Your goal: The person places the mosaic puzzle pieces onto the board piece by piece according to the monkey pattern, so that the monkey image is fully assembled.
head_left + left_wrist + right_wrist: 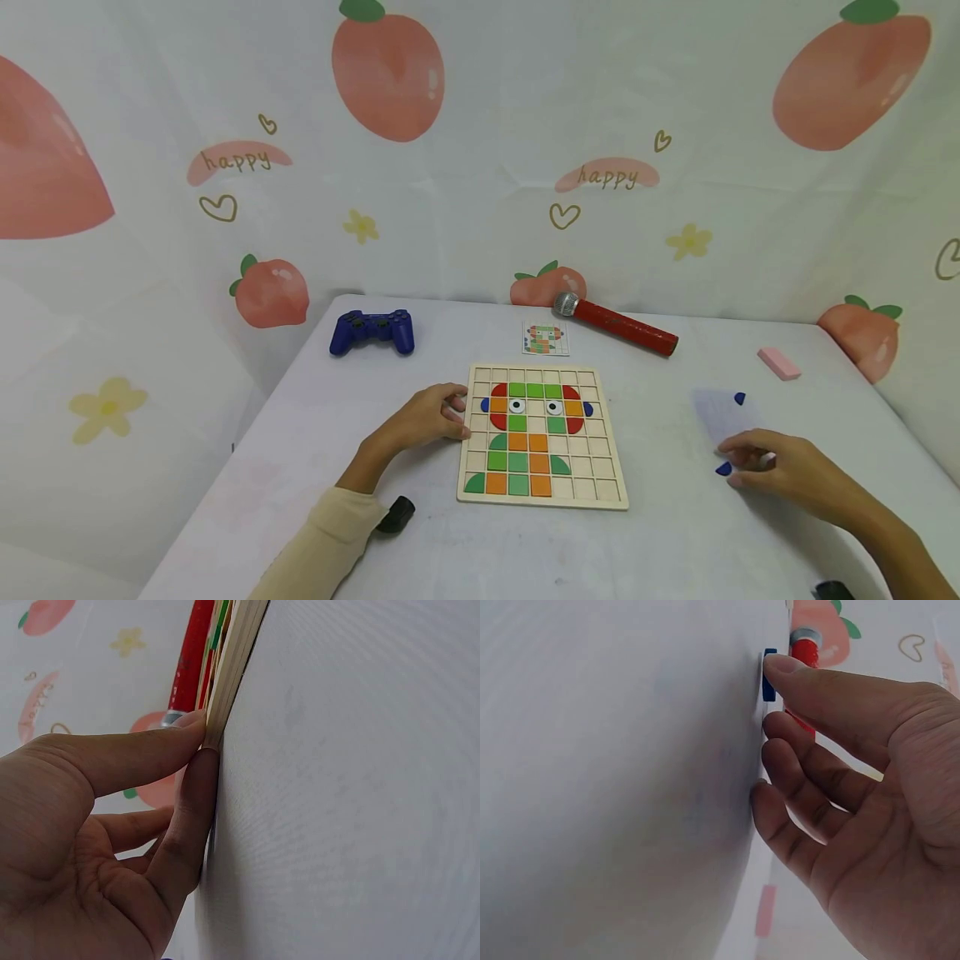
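Observation:
A square wooden grid board (588, 489) lies in the middle of the white table, with green, orange, red and blue tiles and two eye tiles forming a figure. At its left edge, my left hand (416, 419) pinches the rim between thumb and finger, clearer in the left wrist view. To the right, my right hand (783, 475) is low over the table, fingers loosely bent. Its thumb touches a small blue half-round tile (770, 688); the other fingertips are apart from the tile. A second blue tile (739, 398) lies farther back, by a pale bluish sheet (711, 410).
Behind the board lies a small picture card (546, 339) with a similar figure. A red microphone (626, 327) is back right of it, a blue game controller (372, 332) back left. A pink block (779, 364) lies near the right edge. A patterned cloth hangs behind.

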### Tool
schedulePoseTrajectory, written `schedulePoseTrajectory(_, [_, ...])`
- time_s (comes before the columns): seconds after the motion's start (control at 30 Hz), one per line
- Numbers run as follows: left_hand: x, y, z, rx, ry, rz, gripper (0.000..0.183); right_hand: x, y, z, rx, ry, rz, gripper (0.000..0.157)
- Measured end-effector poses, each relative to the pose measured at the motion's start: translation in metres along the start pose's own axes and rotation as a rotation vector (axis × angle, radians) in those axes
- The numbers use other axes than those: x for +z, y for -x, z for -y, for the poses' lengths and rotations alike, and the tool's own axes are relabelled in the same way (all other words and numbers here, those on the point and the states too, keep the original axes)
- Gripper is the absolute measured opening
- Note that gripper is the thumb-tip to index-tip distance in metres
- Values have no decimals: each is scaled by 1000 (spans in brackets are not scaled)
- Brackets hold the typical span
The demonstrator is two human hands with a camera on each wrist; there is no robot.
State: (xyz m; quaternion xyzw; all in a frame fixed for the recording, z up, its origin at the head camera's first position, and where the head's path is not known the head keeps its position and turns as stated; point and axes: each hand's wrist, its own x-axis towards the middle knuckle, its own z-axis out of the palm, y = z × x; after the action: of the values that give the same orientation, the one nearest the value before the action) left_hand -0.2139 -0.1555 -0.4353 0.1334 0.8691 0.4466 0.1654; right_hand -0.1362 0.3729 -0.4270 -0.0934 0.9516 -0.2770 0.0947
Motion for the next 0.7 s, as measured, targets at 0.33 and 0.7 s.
schedulePoseTrajectory(0.33, [0, 1, -3, -3, 6, 1, 71, 2, -2, 4, -33, -9, 3, 34])
schedulePoseTrajectory(0.7, [0, 1, -1, -6, 1, -2, 72, 2, -3, 6, -33, 25, 15, 35])
